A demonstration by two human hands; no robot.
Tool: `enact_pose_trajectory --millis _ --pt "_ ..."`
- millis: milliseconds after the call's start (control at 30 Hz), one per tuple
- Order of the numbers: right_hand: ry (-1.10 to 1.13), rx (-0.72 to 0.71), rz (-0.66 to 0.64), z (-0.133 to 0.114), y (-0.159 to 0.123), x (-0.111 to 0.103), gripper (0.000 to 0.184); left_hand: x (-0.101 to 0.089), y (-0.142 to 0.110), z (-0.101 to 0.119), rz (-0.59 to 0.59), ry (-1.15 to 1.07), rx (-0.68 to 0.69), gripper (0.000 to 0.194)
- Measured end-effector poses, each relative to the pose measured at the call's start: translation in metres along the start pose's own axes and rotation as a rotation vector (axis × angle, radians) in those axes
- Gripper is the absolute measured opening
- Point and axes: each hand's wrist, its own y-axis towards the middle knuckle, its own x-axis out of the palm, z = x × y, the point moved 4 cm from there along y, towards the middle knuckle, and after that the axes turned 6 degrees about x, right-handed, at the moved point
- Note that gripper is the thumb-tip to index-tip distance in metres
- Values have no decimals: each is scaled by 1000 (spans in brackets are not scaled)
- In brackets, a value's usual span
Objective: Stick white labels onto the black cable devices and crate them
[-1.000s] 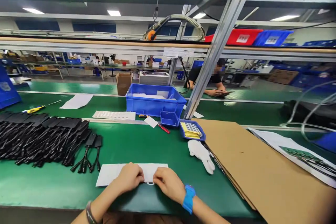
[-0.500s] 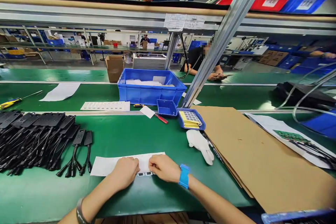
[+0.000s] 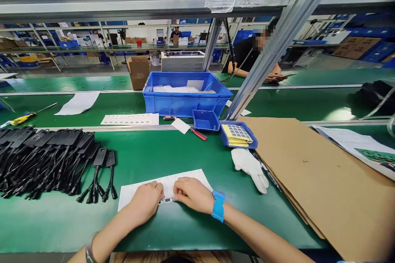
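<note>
A long white label sheet [image 3: 199, 176] lies on the green bench in front of me, its right end angled away. My left hand [image 3: 146, 200] is closed, fingers curled on the sheet's near edge left of the middle. A short gap away, my right hand [image 3: 191, 194] pinches the same edge, with a blue band on its wrist. Between the two hands shows a strip of small dark-and-white labels [image 3: 166, 201] along the near edge. My fingers hide the rest of that edge, and the fingertips are partly out of sight.
Black cable adapters [image 3: 55, 160] are heaped at left. Ahead stand a blue bin [image 3: 188, 100], a small blue tray [image 3: 206, 121] and another tray with yellow label sheets [image 3: 237, 134]. A white glove [image 3: 250, 168] lies beside brown cardboard [image 3: 296, 172]. A person [image 3: 247, 57] sits across the bench.
The view has tilted downward and swung slightly left. The label sheet now slants more, its right end farther from me, and less of the label strip shows between my hands. Both hands keep their grip.
</note>
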Motion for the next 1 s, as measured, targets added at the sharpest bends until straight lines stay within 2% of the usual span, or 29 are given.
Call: enact_pose_trajectory --millis 133,267,367,500,700,867,1000 --pt "-27 6 -45 -10 10 2 10 -4 -1 -3 -1 -86 29 23" --pt "-13 38 -82 -7 20 -2 11 -17 -14 -19 -31 -168 34 14" --pt "11 36 -116 -3 24 -3 10 -20 -25 -31 -33 -139 -25 14" --pt "25 32 -140 -2 26 0 11 -15 -31 -37 35 -58 -123 20" --pt "47 25 -165 1 26 1 12 -24 -45 -40 -7 -163 -15 14" --pt "57 31 -181 1 27 2 13 -29 -51 -46 39 -140 -37 19" --pt "53 35 -187 2 28 1 13 -27 -55 -46 -11 -85 11 13"
